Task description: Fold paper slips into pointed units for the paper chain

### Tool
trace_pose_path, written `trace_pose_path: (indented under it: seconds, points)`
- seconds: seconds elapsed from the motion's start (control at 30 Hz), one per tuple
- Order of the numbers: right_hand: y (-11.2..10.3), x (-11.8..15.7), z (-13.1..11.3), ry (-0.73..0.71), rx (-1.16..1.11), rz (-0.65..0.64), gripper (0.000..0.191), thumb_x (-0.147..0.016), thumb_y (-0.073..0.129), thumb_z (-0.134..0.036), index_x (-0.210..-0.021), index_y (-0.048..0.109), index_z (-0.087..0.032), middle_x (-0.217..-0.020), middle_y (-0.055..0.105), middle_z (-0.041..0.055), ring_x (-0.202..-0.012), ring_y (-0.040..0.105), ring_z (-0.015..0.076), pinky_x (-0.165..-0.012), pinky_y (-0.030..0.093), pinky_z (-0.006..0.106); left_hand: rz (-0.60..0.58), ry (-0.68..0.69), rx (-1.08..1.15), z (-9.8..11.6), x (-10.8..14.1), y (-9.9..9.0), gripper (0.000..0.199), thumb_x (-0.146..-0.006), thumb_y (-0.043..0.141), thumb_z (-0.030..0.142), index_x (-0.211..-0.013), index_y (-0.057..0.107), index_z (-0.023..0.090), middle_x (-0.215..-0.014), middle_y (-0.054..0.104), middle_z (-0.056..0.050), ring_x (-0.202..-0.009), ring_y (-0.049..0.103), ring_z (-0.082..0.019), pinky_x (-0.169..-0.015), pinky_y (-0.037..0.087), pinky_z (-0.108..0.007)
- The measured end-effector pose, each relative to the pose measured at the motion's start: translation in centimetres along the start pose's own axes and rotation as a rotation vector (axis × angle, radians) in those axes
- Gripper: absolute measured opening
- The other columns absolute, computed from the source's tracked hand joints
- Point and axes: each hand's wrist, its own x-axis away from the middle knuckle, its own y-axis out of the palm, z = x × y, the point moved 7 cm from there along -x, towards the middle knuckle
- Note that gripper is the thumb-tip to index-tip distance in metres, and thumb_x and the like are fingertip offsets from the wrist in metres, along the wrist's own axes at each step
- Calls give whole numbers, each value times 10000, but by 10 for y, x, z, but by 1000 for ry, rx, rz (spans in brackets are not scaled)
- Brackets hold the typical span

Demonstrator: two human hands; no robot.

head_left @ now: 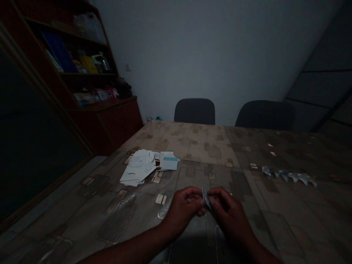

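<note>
My left hand (pixel 189 205) and my right hand (pixel 224 205) meet above the near part of the table. Between their fingertips they pinch a small folded piece of paper (pixel 205 196), narrow and pale, standing roughly upright. Both hands are closed on it, one from each side. Farther off to the left lies a loose pile of white paper cards (pixel 141 165), with a card bearing a light blue band (pixel 168 162) at its right end. To the right a row of folded paper pieces (pixel 288 176) forms a zigzag line on the tabletop. Dim light hides the finer folds.
A patterned cloth covers the table (pixel 192 143). Two dark chairs, one left (pixel 194 110) and one right (pixel 264 113), stand behind its far edge against a pale wall. At the left is a reddish-brown cabinet (pixel 118 121) with filled shelves.
</note>
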Motion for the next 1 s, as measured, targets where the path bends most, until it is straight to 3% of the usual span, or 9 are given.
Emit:
trace_pose_path:
  seconds: [0.2, 0.6, 1.0]
  points:
    - [-3, 1, -16, -154, 65, 14, 192, -883, 525, -350, -881, 653, -206, -751, 647, 18, -683, 605, 179, -616, 448, 265, 13, 12, 3, 0, -1, -3, 363, -631, 820, 384, -797, 658, 105, -635, 652, -30, -529, 605, -129, -535, 468, -232]
    - [1, 3, -7, -135, 144, 2, 175, -801, 625, -326, -914, 638, -194, -724, 635, 10, -643, 579, 169, -596, 447, 267, -15, 30, 23, -1, -1, -1, 371, -653, 813, 387, -825, 648, 101, -625, 654, -33, -542, 600, -132, -549, 468, -238]
    - [0, 5, -23, -256, 237, -2, 167, -917, 467, -277, -856, 604, -205, -789, 616, 40, -713, 571, 178, -634, 440, 278, 17, 26, 35, 1, 1, 1, 214, -712, 729, 261, -835, 619, 126, -700, 658, -26, -601, 640, -141, -593, 487, -243]
